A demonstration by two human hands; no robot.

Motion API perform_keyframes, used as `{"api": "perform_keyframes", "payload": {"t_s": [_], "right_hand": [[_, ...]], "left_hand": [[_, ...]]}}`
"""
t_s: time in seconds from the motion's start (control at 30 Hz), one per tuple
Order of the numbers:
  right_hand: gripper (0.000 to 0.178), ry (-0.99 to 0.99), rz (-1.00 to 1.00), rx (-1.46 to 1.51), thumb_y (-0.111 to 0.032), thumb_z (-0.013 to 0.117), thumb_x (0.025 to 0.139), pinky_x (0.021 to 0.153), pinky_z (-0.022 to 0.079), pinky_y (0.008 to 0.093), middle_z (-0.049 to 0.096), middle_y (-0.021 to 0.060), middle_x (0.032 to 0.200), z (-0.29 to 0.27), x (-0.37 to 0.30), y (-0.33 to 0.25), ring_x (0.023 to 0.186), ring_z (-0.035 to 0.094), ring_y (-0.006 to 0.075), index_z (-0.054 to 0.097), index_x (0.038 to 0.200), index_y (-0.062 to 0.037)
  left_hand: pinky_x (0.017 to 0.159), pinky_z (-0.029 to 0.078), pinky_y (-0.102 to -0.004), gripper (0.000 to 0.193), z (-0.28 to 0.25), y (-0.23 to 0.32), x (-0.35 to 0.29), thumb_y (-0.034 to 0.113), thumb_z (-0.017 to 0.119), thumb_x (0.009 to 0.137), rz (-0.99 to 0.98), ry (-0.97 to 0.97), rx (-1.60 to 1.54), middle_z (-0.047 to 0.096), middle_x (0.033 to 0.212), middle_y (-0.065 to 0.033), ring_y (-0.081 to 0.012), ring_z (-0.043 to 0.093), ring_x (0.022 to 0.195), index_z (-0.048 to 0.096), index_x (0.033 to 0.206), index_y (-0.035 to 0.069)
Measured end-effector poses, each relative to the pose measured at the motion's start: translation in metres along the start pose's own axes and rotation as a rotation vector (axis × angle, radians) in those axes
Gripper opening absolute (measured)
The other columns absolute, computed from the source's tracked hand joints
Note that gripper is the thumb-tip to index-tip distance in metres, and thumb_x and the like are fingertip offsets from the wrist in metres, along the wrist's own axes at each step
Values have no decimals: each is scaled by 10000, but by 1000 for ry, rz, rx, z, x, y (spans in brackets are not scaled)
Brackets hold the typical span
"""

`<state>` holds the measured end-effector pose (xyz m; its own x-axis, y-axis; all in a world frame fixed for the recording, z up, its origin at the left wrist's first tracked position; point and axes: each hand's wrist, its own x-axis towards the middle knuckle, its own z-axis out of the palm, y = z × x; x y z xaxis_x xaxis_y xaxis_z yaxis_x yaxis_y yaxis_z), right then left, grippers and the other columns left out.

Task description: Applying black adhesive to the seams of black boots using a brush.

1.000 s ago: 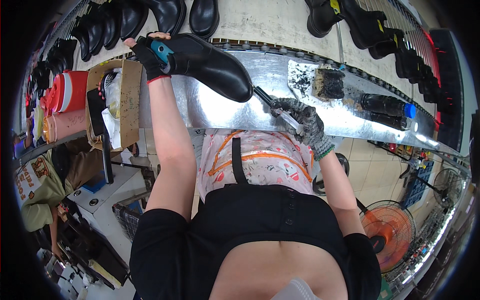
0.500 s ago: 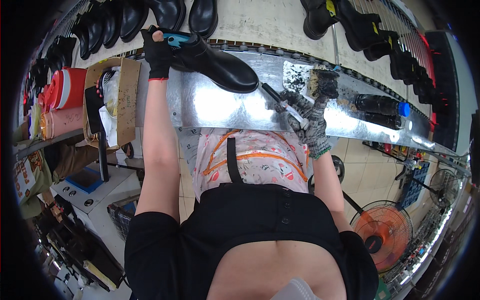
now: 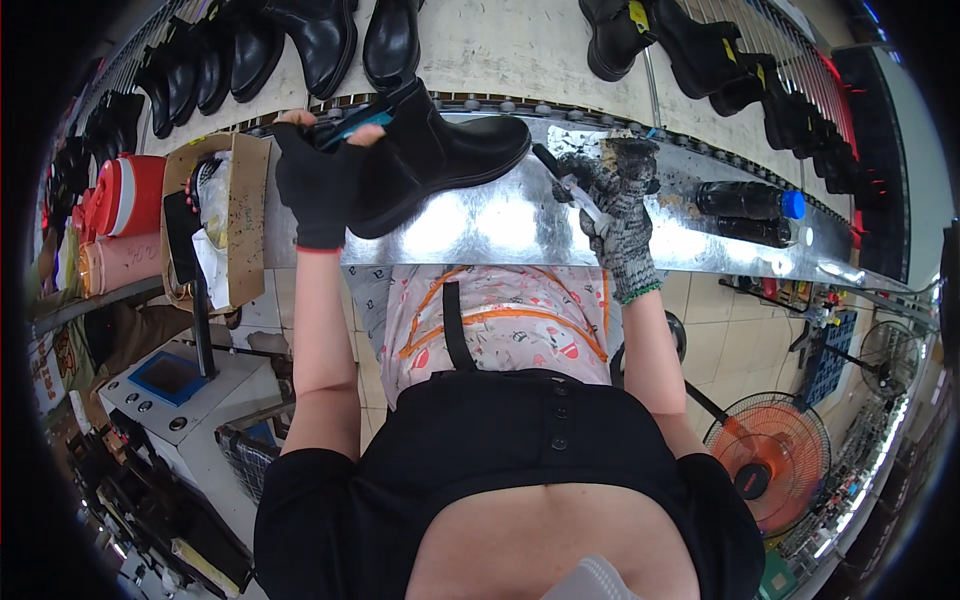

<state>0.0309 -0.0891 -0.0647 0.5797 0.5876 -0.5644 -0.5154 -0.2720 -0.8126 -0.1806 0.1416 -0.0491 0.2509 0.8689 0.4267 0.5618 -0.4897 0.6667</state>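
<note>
We have the black boot (image 3: 450,150) over the table's (image 3: 480,240) left half, left hand (image 3: 315,190) fingers closed on its shaft, right hand (image 3: 622,210) fingers gripping a slim dark-tipped tool (image 3: 580,192) just right of the toe; looks mid-job, remainder unclear.

Solid black on the boot (image 3: 430,160) — teal on the insert (image 3: 365,122) at its opening. Plain black, red-edged, on the left glove (image 3: 315,185); mottled grey-black, green-edged, on the right glove (image 3: 626,222). Pale pink with red motifs, orange trim, on the printed cloth (image 3: 510,312). Orange on the fan (image 3: 775,455) — red, white-banded, on the jug (image 3: 128,198).
</note>
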Motion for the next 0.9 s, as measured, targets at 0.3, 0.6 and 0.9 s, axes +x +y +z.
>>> {"api": "perform_keyframes", "payload": {"t_s": [0.3, 0.6, 0.9], "right_hand": [[731, -56, -74, -172, -669, 232, 906, 431, 325, 192, 669, 9, 867, 0, -5, -5, 525, 446, 50, 631, 1123, -96], [245, -94, -365, -614, -210, 497, 923, 743, 469, 340, 661, 95, 902, -12, 10, 20, 826, 616, 226, 617, 1100, -90], [293, -104, -660, -932, -93, 526, 837, 774, 480, 383, 631, 181, 1004, 7, -27, -3, 906, 617, 322, 606, 1119, -82]], "left_hand": [[597, 442, -217, 741, -24, 40, -37, 272, 882, 573, -174, -240, -109, 477, 848, -57, -104, 510, 670, 406, 1095, 47], [574, 481, -259, 789, -29, 50, -60, 225, 835, 622, -167, -447, -224, 581, 786, -78, -147, 592, 637, 376, 1239, 49], [716, 530, -295, 876, -27, 47, -80, 124, 781, 670, -282, -623, -478, 609, 955, -156, -209, 635, 815, 250, 1360, 29]]}}
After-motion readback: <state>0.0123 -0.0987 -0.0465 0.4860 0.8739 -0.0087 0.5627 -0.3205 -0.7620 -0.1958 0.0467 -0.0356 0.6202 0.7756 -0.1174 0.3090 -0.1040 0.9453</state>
